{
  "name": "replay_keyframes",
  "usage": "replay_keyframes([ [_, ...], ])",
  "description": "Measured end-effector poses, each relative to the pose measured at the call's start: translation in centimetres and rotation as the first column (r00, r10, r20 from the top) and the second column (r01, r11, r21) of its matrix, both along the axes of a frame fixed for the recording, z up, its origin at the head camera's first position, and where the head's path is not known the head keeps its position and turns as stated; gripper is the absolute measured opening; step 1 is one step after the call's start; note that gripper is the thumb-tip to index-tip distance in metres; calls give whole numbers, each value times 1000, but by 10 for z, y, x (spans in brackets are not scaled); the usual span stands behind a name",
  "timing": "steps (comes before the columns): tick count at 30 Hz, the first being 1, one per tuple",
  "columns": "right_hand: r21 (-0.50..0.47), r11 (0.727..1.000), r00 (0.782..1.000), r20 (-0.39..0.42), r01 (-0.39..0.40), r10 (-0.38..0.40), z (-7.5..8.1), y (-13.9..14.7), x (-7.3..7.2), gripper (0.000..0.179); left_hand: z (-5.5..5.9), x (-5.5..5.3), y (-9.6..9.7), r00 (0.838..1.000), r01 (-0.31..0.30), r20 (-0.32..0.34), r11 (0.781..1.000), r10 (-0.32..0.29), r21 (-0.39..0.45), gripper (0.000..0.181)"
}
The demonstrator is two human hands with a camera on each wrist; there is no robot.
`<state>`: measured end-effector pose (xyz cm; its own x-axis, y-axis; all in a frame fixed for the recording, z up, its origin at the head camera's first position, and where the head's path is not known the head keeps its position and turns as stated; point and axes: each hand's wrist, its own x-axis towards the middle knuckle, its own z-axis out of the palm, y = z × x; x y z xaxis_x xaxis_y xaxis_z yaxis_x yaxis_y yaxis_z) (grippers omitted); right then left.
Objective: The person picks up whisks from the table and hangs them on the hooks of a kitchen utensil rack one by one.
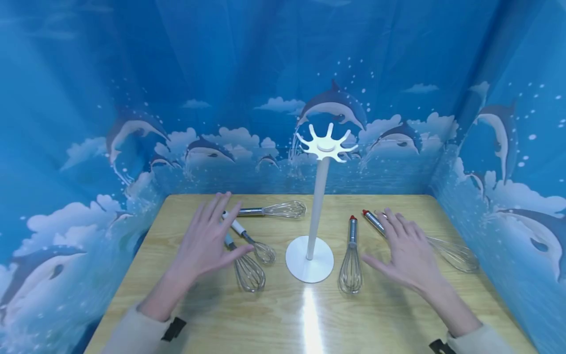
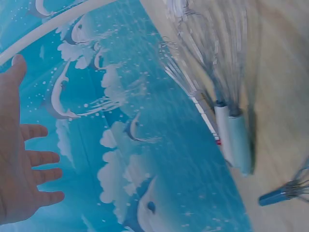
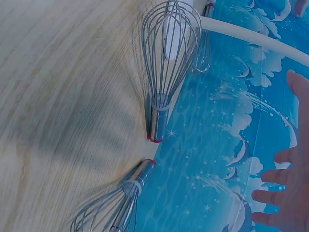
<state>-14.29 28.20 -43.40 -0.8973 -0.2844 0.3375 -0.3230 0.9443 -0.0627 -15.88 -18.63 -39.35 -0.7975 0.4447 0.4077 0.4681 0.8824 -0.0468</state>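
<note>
My left hand (image 1: 208, 241), fingers spread, hovers over the whisks on the left of the table. Near it lie a metal-handled whisk (image 1: 283, 210), a white-handled whisk (image 1: 239, 227) and a teal-handled whisk (image 1: 249, 273), the last partly hidden by the hand. A blue-handled whisk (image 2: 274, 197) shows at the edge of the left wrist view. On the right, my right hand (image 1: 409, 255) is also spread, holding nothing. It overlaps a red-tipped metal whisk (image 1: 373, 221), whose middle it covers. Between that hand and the stand lies another red-tipped whisk (image 1: 351, 265).
A white stand (image 1: 317, 211) rises from a round base (image 1: 300, 268) mid-table, topped by a ring of hook-like prongs (image 1: 326, 143). Blue dolphin-print curtains (image 1: 265, 73) enclose the back and sides of the wooden table (image 1: 265, 324).
</note>
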Motion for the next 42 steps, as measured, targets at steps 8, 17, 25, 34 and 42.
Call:
replay_keyframes([
  [8,-19,1000,1000,-9,-18,17,-6,-6,-10,109,27,-11,14,990,65,-121,997,-69,-36,110],
  [17,-44,999,999,50,15,-12,-16,-9,-17,107,53,-18,25,979,100,-177,994,-105,-35,110],
  [25,-57,998,998,52,25,-22,-24,-10,-25,103,79,-26,40,951,150,-265,987,-158,-51,103],
  [34,-57,997,994,96,58,-52,-30,-15,-33,102,107,-34,57,912,213,-355,977,-207,-22,97],
  [42,-56,995,991,111,81,-75,-35,-14,-37,102,123,-40,74,859,237,-456,970,-232,-46,95],
])
